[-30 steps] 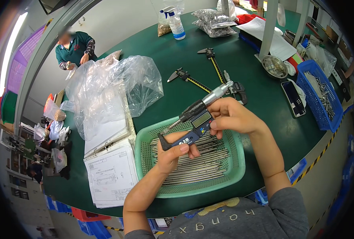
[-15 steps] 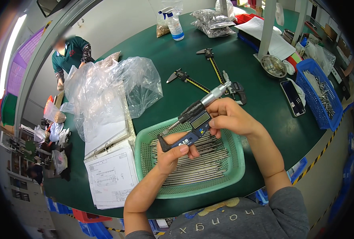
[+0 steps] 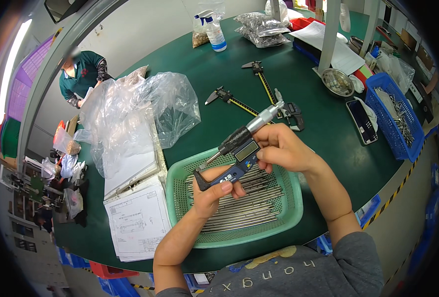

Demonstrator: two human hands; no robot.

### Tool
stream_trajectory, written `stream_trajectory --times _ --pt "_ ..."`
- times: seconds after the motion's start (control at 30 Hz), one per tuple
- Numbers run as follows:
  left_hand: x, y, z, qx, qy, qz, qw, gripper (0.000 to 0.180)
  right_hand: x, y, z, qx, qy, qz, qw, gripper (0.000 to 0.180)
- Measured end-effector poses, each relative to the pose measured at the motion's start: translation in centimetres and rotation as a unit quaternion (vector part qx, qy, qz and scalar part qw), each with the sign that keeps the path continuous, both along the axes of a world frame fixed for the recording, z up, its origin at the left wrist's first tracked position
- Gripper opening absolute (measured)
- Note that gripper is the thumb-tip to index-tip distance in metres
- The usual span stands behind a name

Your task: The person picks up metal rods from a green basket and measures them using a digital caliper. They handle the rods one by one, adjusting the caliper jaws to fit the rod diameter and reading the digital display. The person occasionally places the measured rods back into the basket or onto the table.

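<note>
Both hands hold a digital micrometer (image 3: 239,143) with a blue-black frame and silver thimble above a green mesh basket (image 3: 180,198). My left hand (image 3: 214,190) grips the micrometer's frame from below, thumb on it. My right hand (image 3: 283,148) holds the body near the display and thimble. Several thin steel rods (image 3: 244,208) lie lengthwise in the basket under the hands. Whether a rod sits between the micrometer's jaws is too small to tell.
Crumpled clear plastic bags (image 3: 130,114) and a drawing sheet (image 3: 135,222) lie left of the basket. Two calipers (image 3: 234,101) (image 3: 261,79) lie on the green table beyond. A blue bin of parts (image 3: 397,119), a phone (image 3: 362,121) and a metal dish (image 3: 337,81) stand right. Another person (image 3: 81,76) works far left.
Both hands and the micrometer stay in almost the same place over the basket. The person at the far left has shifted slightly.
</note>
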State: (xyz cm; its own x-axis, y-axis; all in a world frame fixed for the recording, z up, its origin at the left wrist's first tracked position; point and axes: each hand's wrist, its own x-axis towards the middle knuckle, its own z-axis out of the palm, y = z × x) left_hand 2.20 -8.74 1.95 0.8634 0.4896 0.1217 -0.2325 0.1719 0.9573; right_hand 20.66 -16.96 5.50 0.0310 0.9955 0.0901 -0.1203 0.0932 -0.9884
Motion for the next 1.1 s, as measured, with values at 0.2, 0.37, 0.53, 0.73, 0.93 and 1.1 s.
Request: stream_trajectory --times 0.2,0.37,0.53,0.73,0.93,1.1 --pt "0.05 -0.03 0.04 0.005 0.003 -0.006 1.0 0.044 0.63 0.15 -0.62 0.022 0.0 0.026 0.999 0.021" --pt "0.06 -0.03 0.05 0.006 0.002 -0.005 1.0 0.044 0.61 0.21 -0.63 0.022 0.007 0.023 0.999 0.02" --pt "0.09 -0.1 0.22 0.022 0.008 -0.009 1.0 0.044 0.51 0.13 -0.48 0.018 0.009 0.018 1.0 0.02" --pt "0.06 -0.22 0.25 0.021 0.014 -0.001 1.0 0.044 0.47 0.11 -0.46 0.014 0.008 0.015 1.0 0.021" --pt "0.14 -0.31 0.33 0.019 0.015 0.004 1.0 0.043 0.39 0.1 -0.46 0.01 0.012 0.007 1.0 0.017" --pt "0.07 -0.23 0.21 0.025 0.016 0.001 1.0 0.044 0.43 0.11 -0.55 0.012 0.009 0.008 1.0 0.014"
